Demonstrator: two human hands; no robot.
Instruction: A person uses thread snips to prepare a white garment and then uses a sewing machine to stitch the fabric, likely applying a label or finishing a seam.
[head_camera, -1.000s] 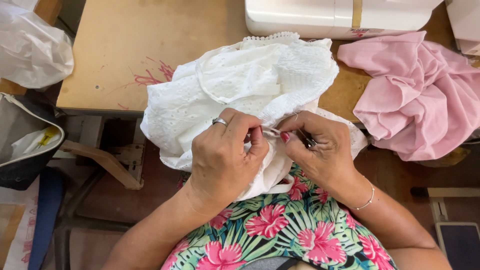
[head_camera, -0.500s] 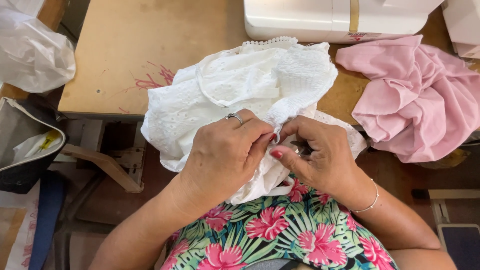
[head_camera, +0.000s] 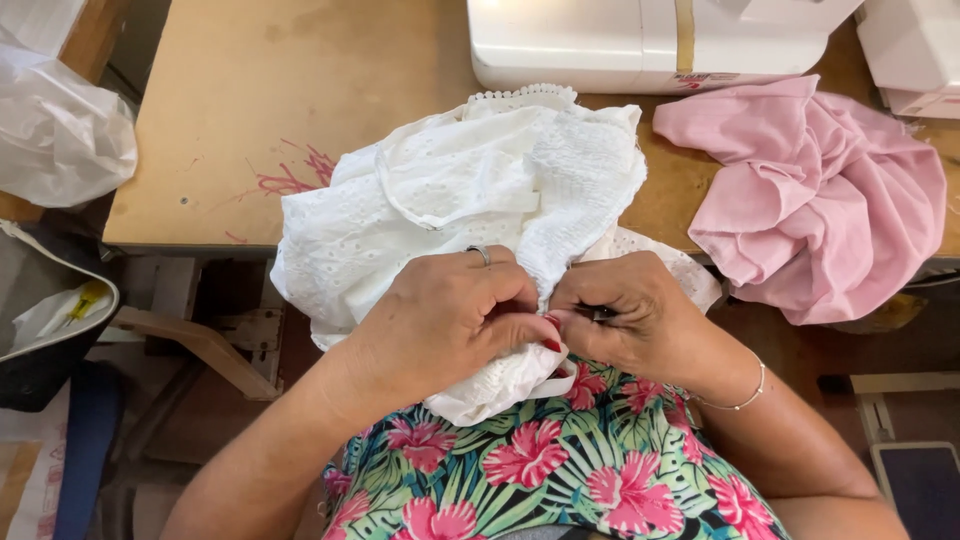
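Both hands meet over the lower part of a bundled white eyelet garment (head_camera: 470, 200), just off the near edge of the wooden table (head_camera: 290, 100). Left hand (head_camera: 445, 320), with a ring on one finger, is curled shut, pinching a fold of the white fabric between thumb and fingers. Right hand (head_camera: 630, 315) is also closed, fingertips pressed against the left thumb, and a small dark tool (head_camera: 598, 313) shows between its fingers; what kind of tool it is cannot be told. A thin bracelet (head_camera: 745, 395) circles the right wrist.

Most of the garment lies heaped on the table's near edge, its scalloped trim toward the white sewing machine (head_camera: 640, 40) at the far edge, while its lower part hangs over the edge into the person's lap, against a floral dress (head_camera: 560, 470). A crumpled pink cloth (head_camera: 810, 200) sits at the right end of the table, draping over the near edge, just beside the white garment but apart from it. Off the table's left edge lie a clear plastic bag (head_camera: 60, 140) and, lower down, a dark bin (head_camera: 50, 330) with scraps inside.
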